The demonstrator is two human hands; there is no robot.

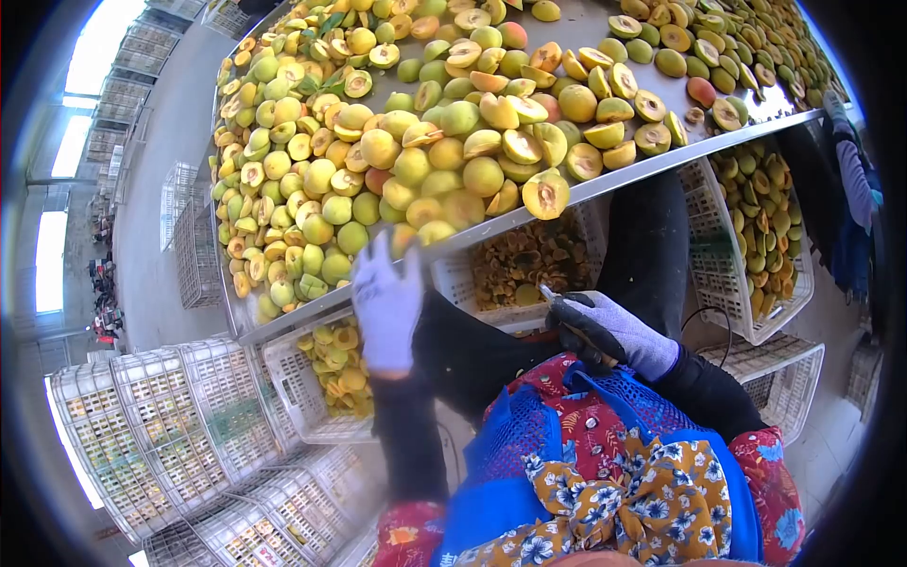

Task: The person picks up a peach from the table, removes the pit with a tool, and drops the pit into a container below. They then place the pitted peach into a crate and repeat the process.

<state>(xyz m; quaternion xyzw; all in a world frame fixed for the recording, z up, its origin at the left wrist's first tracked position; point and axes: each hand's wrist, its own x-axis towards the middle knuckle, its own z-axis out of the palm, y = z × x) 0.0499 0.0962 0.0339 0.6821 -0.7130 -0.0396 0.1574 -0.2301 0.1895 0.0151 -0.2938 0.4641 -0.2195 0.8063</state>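
Note:
My left hand, in a white glove, is at the metal rim of the sorting table. Its fingers are spread and smeared by motion, with nothing visible in them. Just past the fingertips lies a heap of yellow-green fruit, apparently peaches or apricots, some whole, many halved. One cut half sits at the rim with its brown centre facing up. Over my lap, my right hand, gloved in white and black, is closed round a small hand tool. Only its pale metal tip and part of the handle show.
Below the rim, a crate holds dark pits and scraps. Crates with cut fruit stand at left and right. Stacked white crates fill the lower left. A co-worker's sleeve shows at far right.

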